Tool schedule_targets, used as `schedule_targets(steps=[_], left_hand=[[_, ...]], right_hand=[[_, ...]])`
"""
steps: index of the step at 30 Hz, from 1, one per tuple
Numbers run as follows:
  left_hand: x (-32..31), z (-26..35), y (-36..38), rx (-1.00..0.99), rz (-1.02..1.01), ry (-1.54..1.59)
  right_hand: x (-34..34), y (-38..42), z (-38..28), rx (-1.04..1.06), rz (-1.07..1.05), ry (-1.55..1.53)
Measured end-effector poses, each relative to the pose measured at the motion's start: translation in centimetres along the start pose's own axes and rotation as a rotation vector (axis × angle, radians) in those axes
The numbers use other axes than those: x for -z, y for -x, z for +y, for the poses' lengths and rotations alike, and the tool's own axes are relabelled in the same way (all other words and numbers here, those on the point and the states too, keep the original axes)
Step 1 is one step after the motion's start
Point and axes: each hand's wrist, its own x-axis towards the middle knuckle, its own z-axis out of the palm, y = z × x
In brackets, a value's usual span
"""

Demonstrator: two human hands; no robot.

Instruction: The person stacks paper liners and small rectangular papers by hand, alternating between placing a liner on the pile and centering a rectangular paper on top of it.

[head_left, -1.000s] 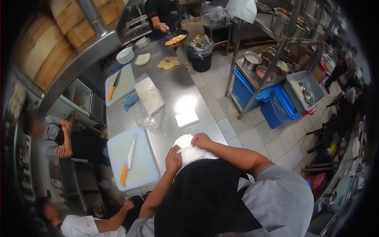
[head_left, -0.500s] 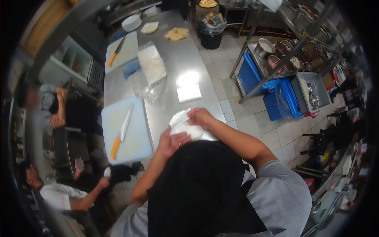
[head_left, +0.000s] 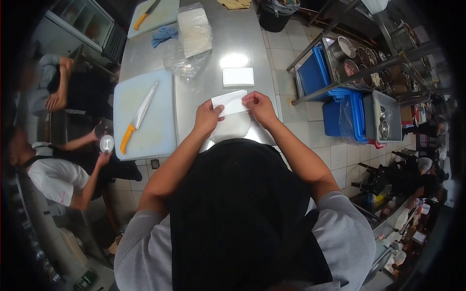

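Observation:
My left hand (head_left: 208, 118) and my right hand (head_left: 259, 105) both pinch a folded white paper sheet (head_left: 230, 102), holding it flat just above the steel table (head_left: 145, 53). Under it lies a stack of round white papers with scalloped edges (head_left: 232, 128), at the table's near edge. Beyond my hands a small pile of folded white papers (head_left: 238, 76) rests on the table. A black apron covers my front below the hands.
A white cutting board (head_left: 145, 131) with an orange-handled knife (head_left: 138, 118) lies left. Farther back are a bagged stack of white sheets (head_left: 194, 31), a blue cloth (head_left: 164, 34) and a second board (head_left: 155, 14). Two people (head_left: 58, 169) are at left. Blue bins (head_left: 340, 116) and a rack stand right.
I have lifted one white paper off the round stack and folded it; both hands now hold it. The view has tilted downward. A person at left now holds a round container.

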Motion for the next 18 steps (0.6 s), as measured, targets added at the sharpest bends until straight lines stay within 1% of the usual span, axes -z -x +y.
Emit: schedule_targets(steps=[1, 2, 3, 4, 5, 7, 8, 9, 10, 11, 12, 15, 16, 18], left_hand=[[-0.2, 0.0, -0.7, -0.054, 0.009, -0.07], [-0.4, 0.0, -1.6, -0.051, 0.004, -0.072], [-0.6, 0.3, -2.6, -0.109, 0.069, -0.117], [-0.8, 0.6, -3.7, -0.168, 0.135, -0.161], [-1.1, 1.0, -4.9, -0.165, 0.132, -0.163], [-1.6, 1.8, -7.5, -0.224, 0.221, -0.255], [-1.9, 2.2, -8.6, -0.222, 0.216, -0.257], [-2.4, 2.7, -9.6, -0.253, 0.275, -0.331], [-2.7, 3.0, -10.6, -0.285, 0.335, -0.404], [-3.0, 3.2, -11.4, -0.285, 0.33, -0.406], [-3.1, 3.1, -12.4, -0.305, 0.35, -0.42], [-3.5, 1.9, -13.9, -0.333, 0.384, -0.462], [-3.6, 1.7, -14.2, -0.345, 0.397, -0.49], [-3.5, 1.5, -14.6, -0.35, 0.394, -0.5]], right_hand=[[0.2, -0.6, 0.2, -0.003, 0.006, -0.001], [0.5, -1.3, 0.4, 0.042, 0.053, 0.032], [0.7, -1.9, 0.5, 0.087, 0.099, 0.064], [0.9, -2.4, -0.4, 0.043, 0.118, 0.062], [0.9, -3.3, -0.5, 0.04, 0.12, 0.061], [1.1, -5.9, -0.2, 0.148, 0.212, 0.159], [1.3, -7.2, -0.1, 0.181, 0.223, 0.154], [1.4, -8.2, -0.2, 0.177, 0.228, 0.152], [1.5, -8.9, -0.7, 0.19, 0.256, 0.221], [1.6, -9.4, -1.0, 0.205, 0.283, 0.29], [1.7, -9.7, -1.3, 0.156, 0.265, 0.249], [2.2, -10.1, -1.0, 0.136, 0.242, 0.257], [2.4, -10.4, -0.3, 0.136, 0.24, 0.255], [2.8, -10.8, 0.9, 0.165, 0.166, 0.186]])
